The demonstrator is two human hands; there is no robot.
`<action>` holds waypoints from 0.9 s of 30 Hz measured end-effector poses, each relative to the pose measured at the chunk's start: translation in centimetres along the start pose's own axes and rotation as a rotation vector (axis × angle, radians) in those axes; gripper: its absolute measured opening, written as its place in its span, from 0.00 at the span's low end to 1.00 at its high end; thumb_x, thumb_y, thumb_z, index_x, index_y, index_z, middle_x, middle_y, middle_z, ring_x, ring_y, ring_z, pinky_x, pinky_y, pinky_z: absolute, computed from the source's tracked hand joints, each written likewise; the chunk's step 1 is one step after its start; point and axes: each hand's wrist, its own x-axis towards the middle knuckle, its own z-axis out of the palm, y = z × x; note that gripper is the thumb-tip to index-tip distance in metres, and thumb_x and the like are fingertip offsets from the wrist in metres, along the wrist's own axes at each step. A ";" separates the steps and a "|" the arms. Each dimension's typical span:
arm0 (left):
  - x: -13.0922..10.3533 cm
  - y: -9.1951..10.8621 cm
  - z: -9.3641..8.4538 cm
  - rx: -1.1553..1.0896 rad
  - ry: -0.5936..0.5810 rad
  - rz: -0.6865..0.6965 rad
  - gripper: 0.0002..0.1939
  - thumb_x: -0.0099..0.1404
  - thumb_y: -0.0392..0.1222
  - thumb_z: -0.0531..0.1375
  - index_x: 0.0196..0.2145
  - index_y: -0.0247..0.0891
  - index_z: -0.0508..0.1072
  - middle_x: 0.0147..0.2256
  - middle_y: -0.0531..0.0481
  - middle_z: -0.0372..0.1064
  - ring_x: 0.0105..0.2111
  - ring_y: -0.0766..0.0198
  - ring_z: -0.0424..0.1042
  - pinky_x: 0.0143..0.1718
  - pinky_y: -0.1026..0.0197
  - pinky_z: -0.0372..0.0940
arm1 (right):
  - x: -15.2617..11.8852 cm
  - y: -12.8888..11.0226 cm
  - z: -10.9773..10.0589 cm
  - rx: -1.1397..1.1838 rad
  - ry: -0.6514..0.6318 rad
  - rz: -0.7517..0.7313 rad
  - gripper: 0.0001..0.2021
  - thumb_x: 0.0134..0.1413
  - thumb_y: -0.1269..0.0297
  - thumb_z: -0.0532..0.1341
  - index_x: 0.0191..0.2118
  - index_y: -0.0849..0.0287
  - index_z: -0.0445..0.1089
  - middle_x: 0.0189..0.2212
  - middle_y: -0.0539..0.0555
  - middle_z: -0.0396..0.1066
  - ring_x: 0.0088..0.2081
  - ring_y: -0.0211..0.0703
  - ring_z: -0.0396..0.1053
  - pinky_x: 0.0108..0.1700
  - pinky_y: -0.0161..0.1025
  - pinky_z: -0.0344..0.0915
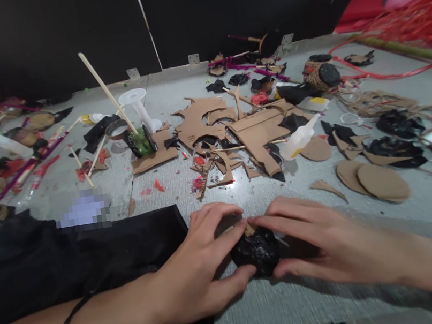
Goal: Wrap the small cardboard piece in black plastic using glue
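A small round piece covered in crinkled, shiny black plastic [256,253] lies at the front of the table, with a bit of brown cardboard showing at its far edge. My left hand [206,261] grips it from the left, thumb at the near side and fingertips at the far edge. From the right, my right hand [317,239] holds it the same way, its fingertips meeting those of the left hand. The fingers hide parts of the rim. Beneath my left forearm is a black plastic sheet [131,245].
Cardboard scraps [202,121] cover the middle. A glue bottle [299,138] lies to their right, near cardboard discs [383,180]. On the left stand a green jar [140,141] with a stick and a white spool [141,111]. Red plastic string [422,17] is heaped at far right.
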 end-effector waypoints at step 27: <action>-0.4 0.0 0.1 0.192 -0.014 0.153 0.30 0.77 0.44 0.67 0.69 0.32 0.64 0.64 0.26 0.69 0.69 0.36 0.65 0.67 0.31 0.68 | 0.1 -0.4 0.4 -0.250 -0.020 -0.143 0.24 0.83 0.50 0.54 0.59 0.67 0.77 0.39 0.59 0.77 0.40 0.53 0.76 0.43 0.49 0.77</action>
